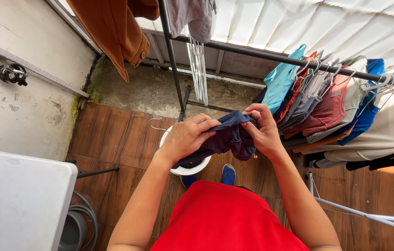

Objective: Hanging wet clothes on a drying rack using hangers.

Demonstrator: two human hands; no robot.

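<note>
- Both forearms reach forward, elbows bent, wrists close together.
- Left hand (186, 138) curled, fingers pinching.
- Right hand (263, 131) clenched, knuckles up, just opposite.

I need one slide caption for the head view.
Both hands, left hand and right hand, hold a dark blue garment above a white bucket.

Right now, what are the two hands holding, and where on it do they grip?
Both hands hold a dark navy cloth garment. The left hand and the right hand pinch its bunched upper edge from either side; which part of the garment that is cannot be told.
</note>
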